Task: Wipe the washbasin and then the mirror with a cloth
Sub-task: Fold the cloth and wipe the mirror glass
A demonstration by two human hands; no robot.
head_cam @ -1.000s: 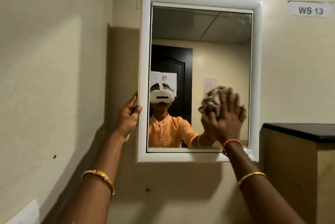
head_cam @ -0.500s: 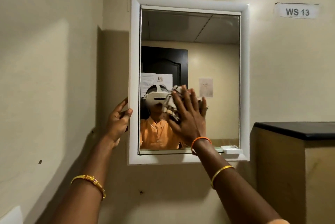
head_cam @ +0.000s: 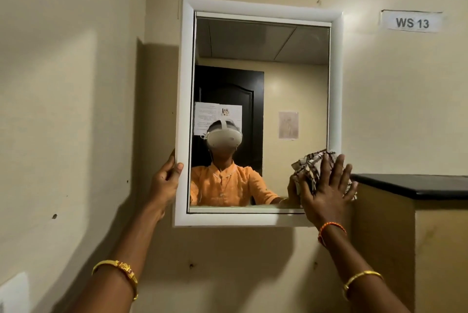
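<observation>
Institutional washroom, wall-mounted white-framed mirror (head_cam: 260, 110), "WS 13" wall label (head_cam: 412, 23), plain cream walls (head_cam: 76, 84)

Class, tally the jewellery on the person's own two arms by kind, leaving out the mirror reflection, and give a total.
Gold bangles: 2, one on the left forearm, one on the right forearm
Orange thread band: 1, at the right wrist
Total: 3

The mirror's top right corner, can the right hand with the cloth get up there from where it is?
Probably yes. The right hand presses the cloth at the mirror's lower right corner, and nothing blocks the glass above it.
</observation>
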